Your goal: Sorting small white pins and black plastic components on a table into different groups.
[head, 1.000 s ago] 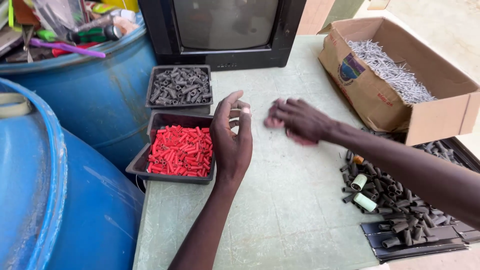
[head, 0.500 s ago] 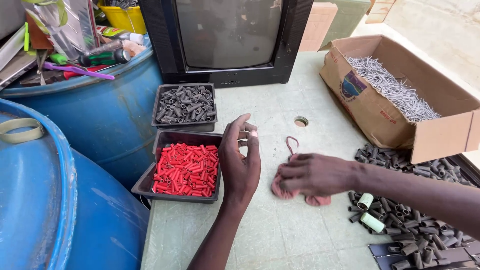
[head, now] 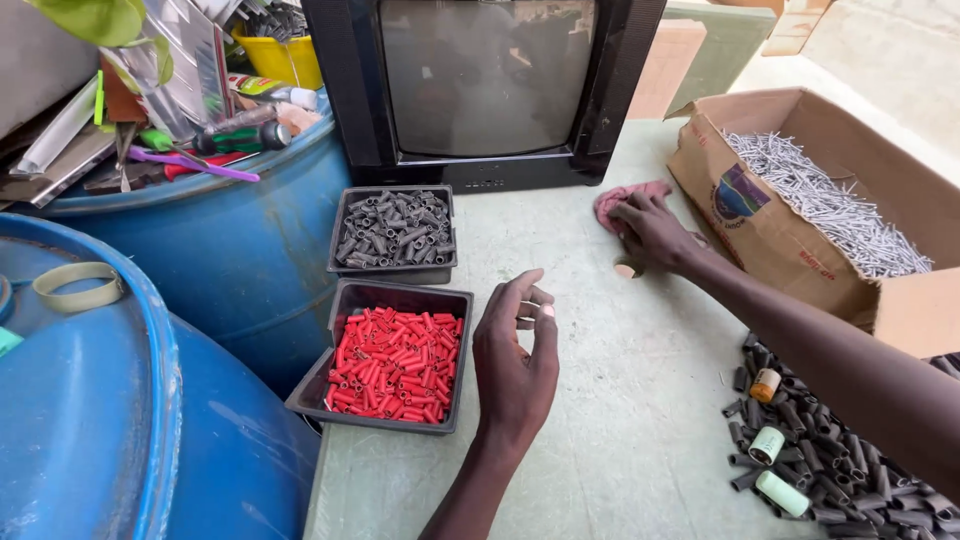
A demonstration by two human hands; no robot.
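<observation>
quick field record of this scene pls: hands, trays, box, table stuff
left hand: open, empty, beside the tray of red plugs
right hand: pressed flat on a pink cloth on the table
upper tray: dark grey plugs
cardboard box: open, filled with silver nails
loose pile: dark plugs and small rolls, table's right edge
behind: black television
left side: blue drums

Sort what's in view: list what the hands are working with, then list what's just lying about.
In use: right hand pressing the pink cloth on the table; left hand beside the tray of red plugs.
Lying about: television, box of nails, tray of grey plugs, blue barrels.
</observation>
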